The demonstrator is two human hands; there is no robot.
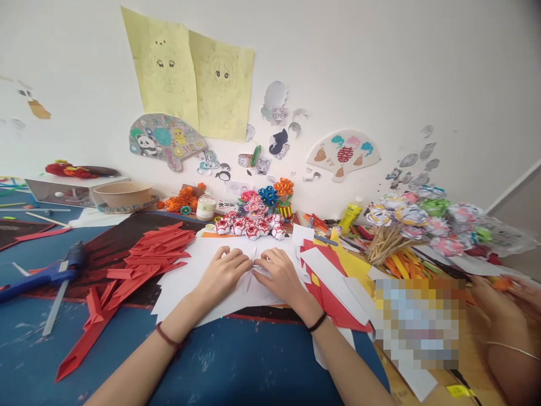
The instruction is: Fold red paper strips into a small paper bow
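My left hand (224,272) and my right hand (282,275) lie side by side on a stack of white paper sheets (190,282). Their fingertips meet on a narrow white paper strip (252,265) and pinch it along a fold. Both sets of fingers are curled and pressed down on the strip. A pile of folded red paper strips (152,251) lies just left of my left hand. A row of small red-and-white paper flowers (249,226) sits just beyond my fingers.
A blue glue gun (51,273) lies at the left on the blue table. Red, white and yellow paper pieces (333,276) lie to the right. Paper flowers on sticks (418,223) and another person's hand (507,299) are at the far right. A bowl (122,194) stands back left.
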